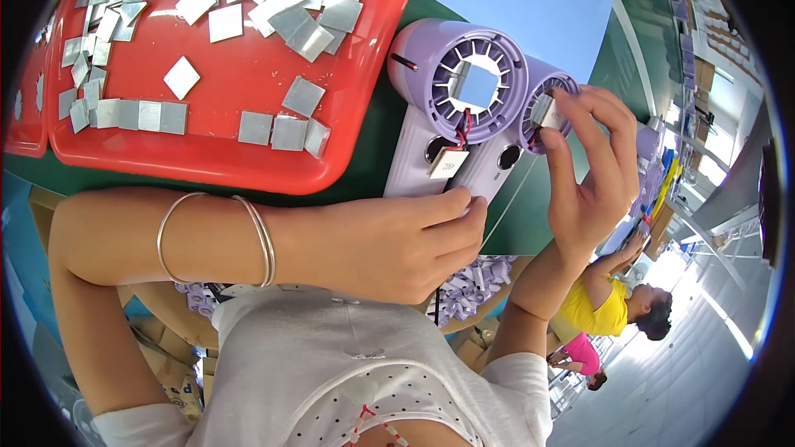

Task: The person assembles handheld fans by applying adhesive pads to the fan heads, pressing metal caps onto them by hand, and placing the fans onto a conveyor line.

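Steadying lilac housing [431,136] at handle base, left hand [389,244] fingers pinched on it, centre frame. Right hand [588,174], 3 o'clock, fingertips clamped on small square chip [548,112], pressing it into second ring [542,99]. Red tray [240,74] of chips, 11 o'clock, within reach.

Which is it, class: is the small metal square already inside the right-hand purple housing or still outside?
Outside: the right hand pinches the metal square at the housing's ring.
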A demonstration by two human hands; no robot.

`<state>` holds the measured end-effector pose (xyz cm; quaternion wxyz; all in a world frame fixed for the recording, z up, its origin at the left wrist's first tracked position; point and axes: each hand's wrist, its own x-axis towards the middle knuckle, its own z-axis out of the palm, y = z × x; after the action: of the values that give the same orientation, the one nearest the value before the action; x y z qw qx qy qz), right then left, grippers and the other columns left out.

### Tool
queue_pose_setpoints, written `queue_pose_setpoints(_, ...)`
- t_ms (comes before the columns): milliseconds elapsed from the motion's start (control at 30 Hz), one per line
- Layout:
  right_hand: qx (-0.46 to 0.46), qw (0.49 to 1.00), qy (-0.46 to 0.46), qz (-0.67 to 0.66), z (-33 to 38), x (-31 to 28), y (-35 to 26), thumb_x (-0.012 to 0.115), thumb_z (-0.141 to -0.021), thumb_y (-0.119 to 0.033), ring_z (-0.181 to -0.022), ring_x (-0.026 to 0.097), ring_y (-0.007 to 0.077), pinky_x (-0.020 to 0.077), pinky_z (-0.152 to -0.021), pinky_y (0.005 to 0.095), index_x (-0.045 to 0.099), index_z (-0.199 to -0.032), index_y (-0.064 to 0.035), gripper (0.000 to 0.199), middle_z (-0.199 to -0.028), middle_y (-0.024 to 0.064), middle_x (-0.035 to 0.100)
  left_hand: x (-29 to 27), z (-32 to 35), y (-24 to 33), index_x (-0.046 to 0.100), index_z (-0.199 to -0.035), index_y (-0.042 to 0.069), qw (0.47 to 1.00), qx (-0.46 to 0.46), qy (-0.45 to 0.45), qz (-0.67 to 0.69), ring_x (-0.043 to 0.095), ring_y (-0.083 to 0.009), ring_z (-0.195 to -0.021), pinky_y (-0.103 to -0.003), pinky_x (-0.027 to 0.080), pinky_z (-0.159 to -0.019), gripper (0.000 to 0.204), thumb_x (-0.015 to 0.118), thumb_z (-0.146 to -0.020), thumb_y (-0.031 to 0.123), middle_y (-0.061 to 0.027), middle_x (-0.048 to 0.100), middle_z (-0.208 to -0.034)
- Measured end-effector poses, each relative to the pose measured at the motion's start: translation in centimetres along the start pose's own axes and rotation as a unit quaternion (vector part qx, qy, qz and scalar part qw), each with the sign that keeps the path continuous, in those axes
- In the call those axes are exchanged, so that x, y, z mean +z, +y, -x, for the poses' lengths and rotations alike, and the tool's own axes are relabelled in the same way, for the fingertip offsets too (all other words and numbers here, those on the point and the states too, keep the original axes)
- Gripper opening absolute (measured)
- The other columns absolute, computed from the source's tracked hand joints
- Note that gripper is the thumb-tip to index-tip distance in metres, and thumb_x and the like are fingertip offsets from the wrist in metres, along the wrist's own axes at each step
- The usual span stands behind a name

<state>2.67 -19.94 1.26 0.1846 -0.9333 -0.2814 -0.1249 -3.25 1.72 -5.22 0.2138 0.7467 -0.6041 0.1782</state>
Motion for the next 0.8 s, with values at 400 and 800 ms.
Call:
queue_pose_setpoints(400,0.121,0.991,0.037,0.038,-0.5,-0.3,-1.9,0.078,-0.079,-0.017,-0.075,0.053,0.0231,0.0383,-0.076,0.0351,0.061,-0.083,-0.0069,0.021,-0.079,0.0036,0.059,0.1,-0.2,-0.3,0.072,-0.104,-0.005,1.000,0.009,0.009,0.016,0.060,-0.0304,-0.115,-0.042,0.051,-0.093,0.036,0.057,-0.087,0.023,-0.0156,0.067,-0.117)
queue_pose_setpoints(800,0.157,0.973,0.017,0.168,-0.8,-0.3,-3.7,0.078,-0.079,-0.022,-0.072,0.052,0.0182,0.0377,-0.078,0.0329,0.061,-0.081,-0.0058,0.024,-0.074,0.0022,0.055,0.4,-0.2,-0.1,0.072,-0.105,-0.004,0.999,-0.017,0.017,0.035,0.060,-0.0294,-0.116,-0.042,0.052,-0.091,0.034,0.058,-0.085,0.021,-0.0147,0.067,-0.117)
